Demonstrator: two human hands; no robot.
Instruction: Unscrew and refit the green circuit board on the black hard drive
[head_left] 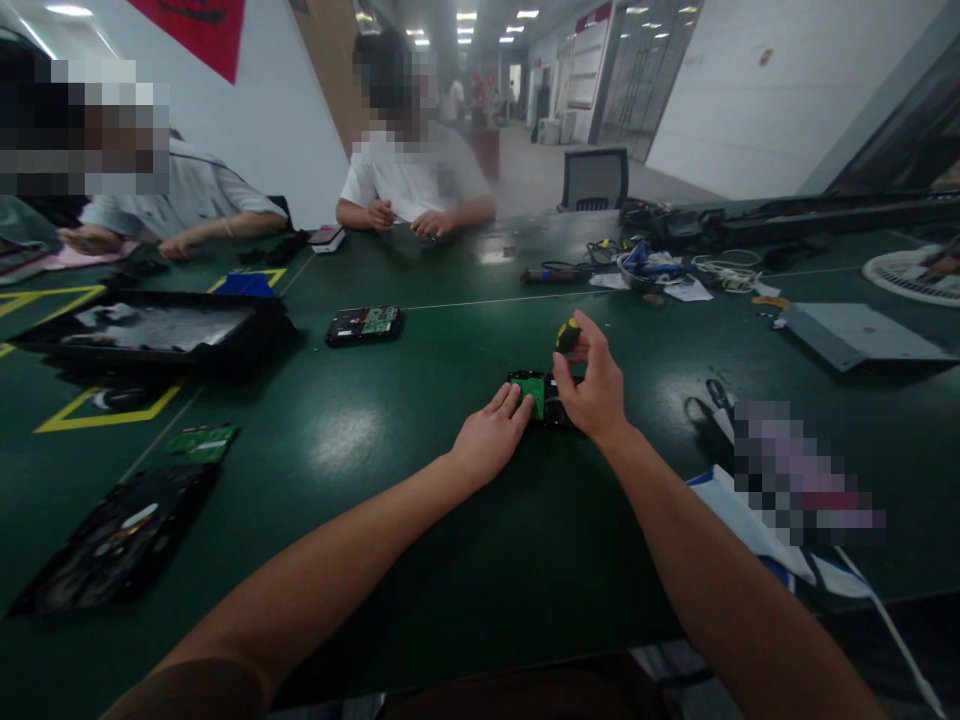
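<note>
A hard drive (556, 408) with a green circuit board (534, 388) lies on the table in front of me. My left hand (491, 432) grips its left end, fingers on the board and its left edge. My right hand (596, 385) is closed around a screwdriver (568, 338) with a yellow and black handle, held upright over the drive's right part. The screwdriver's tip is hidden behind my hand. Another drive (364, 325) with its board showing sits further off to the left.
At left are a black tray (259, 318), a loose green circuit board (202, 441) and a black casing (124, 540). Cables (652, 262) lie at the back right, near a grey metal box (870, 335). A lanyard (750, 510) lies at right. Two people sit across the table.
</note>
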